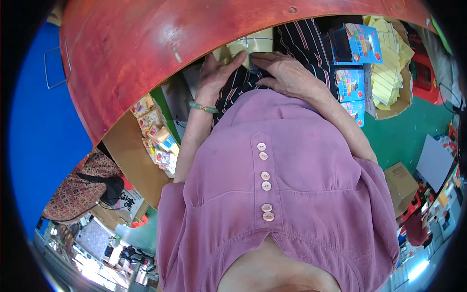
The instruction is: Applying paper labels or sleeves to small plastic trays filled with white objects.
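Note:
On my lap, just under the edge of the red table, is a pale yellow card piece (260, 44) with thin dark lines across it. My left hand (216, 73), below which a green bead bracelet (203, 107) circles the wrist, grips the card's near left part, thumb on top. From the right, my right hand (284, 73) has its curled fingers on the card's near edge, close to the left thumb. The table edge hides the card's far part, and some fingertips are out of sight.
The red table (194, 29) curves overhead in front. A carton (131, 151) of small packs stands at left. At right are blue printed boxes (351, 85) and a carton of folded yellow cards (386, 68). A brown box (400, 185) lies on the green floor.

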Tool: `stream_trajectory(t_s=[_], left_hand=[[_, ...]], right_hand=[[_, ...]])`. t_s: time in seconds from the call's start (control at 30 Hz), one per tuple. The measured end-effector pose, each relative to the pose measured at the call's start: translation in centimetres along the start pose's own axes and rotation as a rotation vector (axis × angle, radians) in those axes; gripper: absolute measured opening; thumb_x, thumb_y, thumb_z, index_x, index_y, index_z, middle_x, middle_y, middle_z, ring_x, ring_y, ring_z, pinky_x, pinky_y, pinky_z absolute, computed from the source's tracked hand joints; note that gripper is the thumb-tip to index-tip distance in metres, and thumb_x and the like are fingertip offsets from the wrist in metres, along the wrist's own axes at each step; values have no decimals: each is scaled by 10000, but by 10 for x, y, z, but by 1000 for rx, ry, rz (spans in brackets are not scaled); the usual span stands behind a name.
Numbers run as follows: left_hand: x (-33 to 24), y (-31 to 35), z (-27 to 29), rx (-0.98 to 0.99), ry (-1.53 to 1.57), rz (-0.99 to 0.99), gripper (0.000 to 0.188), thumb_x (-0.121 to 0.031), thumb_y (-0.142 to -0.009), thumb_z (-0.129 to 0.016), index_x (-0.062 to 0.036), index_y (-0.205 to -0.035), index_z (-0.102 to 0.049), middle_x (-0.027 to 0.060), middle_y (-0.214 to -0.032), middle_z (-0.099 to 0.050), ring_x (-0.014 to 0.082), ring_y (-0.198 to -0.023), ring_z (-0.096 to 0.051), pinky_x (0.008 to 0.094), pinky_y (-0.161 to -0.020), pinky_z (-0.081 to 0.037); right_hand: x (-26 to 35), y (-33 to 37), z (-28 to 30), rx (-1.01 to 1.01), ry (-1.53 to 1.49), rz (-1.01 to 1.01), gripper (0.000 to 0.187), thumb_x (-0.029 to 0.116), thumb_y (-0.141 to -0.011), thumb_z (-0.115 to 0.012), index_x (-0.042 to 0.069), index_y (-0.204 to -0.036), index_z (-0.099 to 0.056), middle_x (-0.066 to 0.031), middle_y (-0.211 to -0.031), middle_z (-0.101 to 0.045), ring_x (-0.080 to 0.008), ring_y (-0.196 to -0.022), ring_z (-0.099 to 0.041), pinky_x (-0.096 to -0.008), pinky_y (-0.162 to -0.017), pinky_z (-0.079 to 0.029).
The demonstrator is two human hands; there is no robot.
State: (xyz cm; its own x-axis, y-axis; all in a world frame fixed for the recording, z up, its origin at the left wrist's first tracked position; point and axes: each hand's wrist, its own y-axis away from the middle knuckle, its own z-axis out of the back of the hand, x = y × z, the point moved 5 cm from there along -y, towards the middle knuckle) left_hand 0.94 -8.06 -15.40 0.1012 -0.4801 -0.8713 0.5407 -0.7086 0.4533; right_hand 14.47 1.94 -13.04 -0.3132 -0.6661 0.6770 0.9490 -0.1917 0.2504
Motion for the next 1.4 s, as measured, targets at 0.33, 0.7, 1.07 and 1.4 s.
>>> stream_trajectory(t_s=[0.33, 0.7, 1.07, 1.4], left_hand=[[9, -13, 7, -178, -352, -163, 484, -208, -721, -791, 24, -1089, -578, 138, -1020, -667, 207, -830, -671, 311, -698, -531], [36, 25, 12, -63, 947, 220, 257, 36, -849, -626, -12, -1093, -560, 147, -1048, -642, 257, -972, -643, 401, -805, -550], [18, 39, 13, 131, 650, 243, 582, 44, -748, -734, -10, -1266, -474, 86, -1163, -606, 192, -1027, -617, 318, -878, -512], [23, 45, 10, 33, 734, 283, 381, 54, -768, -700, 31, -1122, -560, 136, -1067, -644, 210, -958, -650, 333, -854, -534]], right_hand=[[-4, -4, 0, -115, -183, 115, 505, 175, -781, -693, 32, -1242, -547, -153, -1246, -564, -340, -1119, -552, -382, -956, -450], [-8, 10, 15, -347, -315, 68, 384, 136, -747, -746, -2, -1084, -624, -146, -1058, -617, -275, -1021, -586, -343, -878, -483], [-4, -8, -4, -301, -153, 102, 426, 133, -729, -737, 30, -1118, -596, -153, -1176, -557, -312, -1062, -570, -363, -906, -499], [13, -3, 9, -242, -462, -67, 200, 79, -791, -694, -14, -963, -650, -113, -914, -647, -203, -811, -651, -283, -728, -524]])
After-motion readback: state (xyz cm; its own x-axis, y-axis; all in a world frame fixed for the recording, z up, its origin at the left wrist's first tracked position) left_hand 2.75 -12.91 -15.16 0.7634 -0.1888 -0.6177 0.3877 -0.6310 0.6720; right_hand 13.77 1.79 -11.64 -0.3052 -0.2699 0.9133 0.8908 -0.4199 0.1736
